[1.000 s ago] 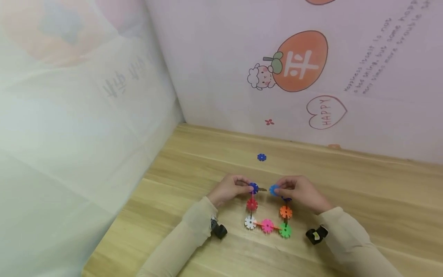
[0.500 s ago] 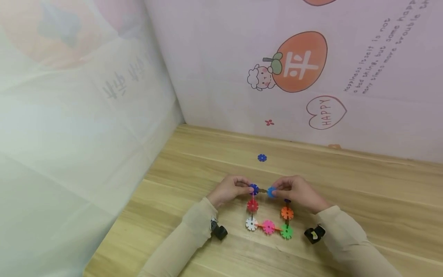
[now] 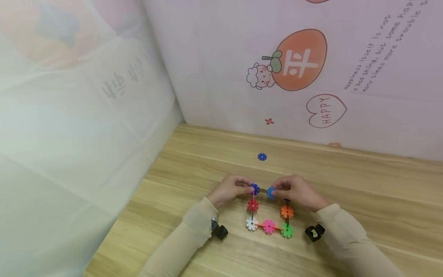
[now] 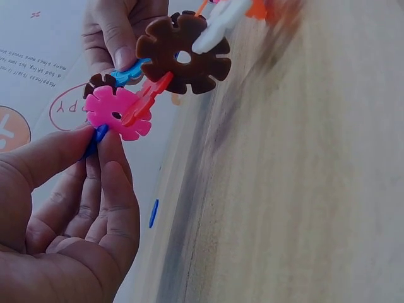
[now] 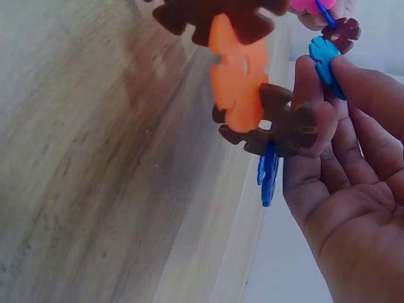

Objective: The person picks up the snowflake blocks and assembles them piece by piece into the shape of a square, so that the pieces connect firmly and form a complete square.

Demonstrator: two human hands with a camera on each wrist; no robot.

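My left hand pinches a dark blue notched plastic disc between thumb and fingertips. It is the end of a chain of interlocking snowflake discs. A brown disc juts from it toward my right hand, which pinches a light blue disc whose edge meets the brown one. From the left hand the chain runs through pink, red, white, pink and green discs, then up to an orange disc. Beyond it, another dark blue disc hangs below the right fingers.
A loose blue disc lies on the wooden table beyond the hands. Printed white cloth hangs behind the table and along its left side. Black wrist cameras are worn on both wrists.
The right hand has shifted slightly left, bringing the light blue disc up to the brown one and closing the gap between them. The left hand has hardly moved.
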